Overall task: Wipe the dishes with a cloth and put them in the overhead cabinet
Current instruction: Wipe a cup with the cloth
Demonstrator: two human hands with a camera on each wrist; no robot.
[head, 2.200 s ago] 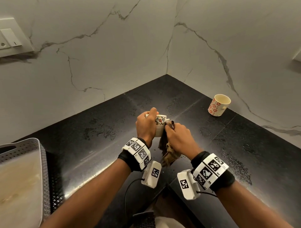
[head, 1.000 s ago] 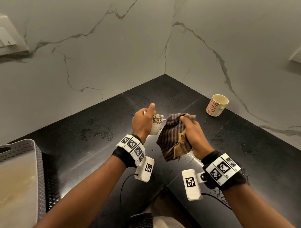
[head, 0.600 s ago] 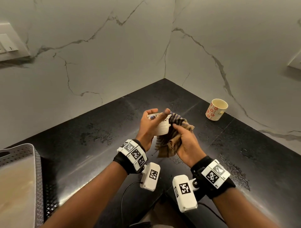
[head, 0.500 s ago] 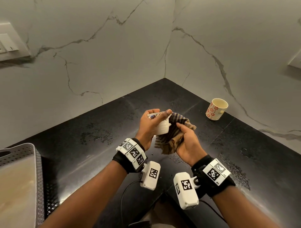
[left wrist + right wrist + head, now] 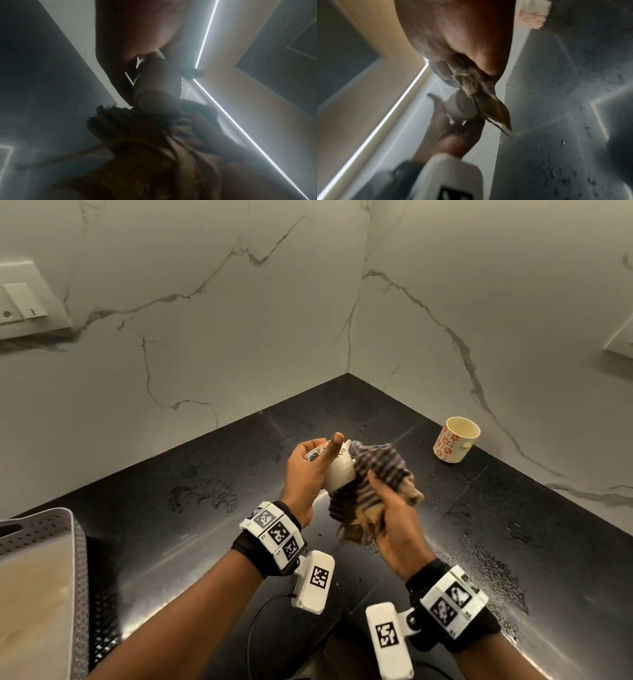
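— While it is being dried above the wet black stone counter (image 5: 212, 494), how is the small white ceramic cup with the floral band (image 5: 337, 470) held?

— It is gripped in the left hand (image 5: 308, 474), tilted so that its base is turned toward the striped brown-and-blue cloth (image 5: 376, 474); the thumb is laid up along the wall, the fingers are curled round the far side. The cloth is bunched in the right hand (image 5: 394, 515), whose fingers are clenched round it, and is pressed against the cup's side and base, apparently so the outside can be rubbed dry.

— And the other dish?

— A second cream mug with red flower prints (image 5: 455, 440) is left upright near the marble wall, well apart from the hands, presumably awaiting its turn. The overhead cabinet is not shown.

— Is any writing legible?

— None is made out. Only black-and-white square markers are seen on the wristbands (image 5: 277, 532); a white perforated tray (image 5: 73, 542) is seen at the left edge.
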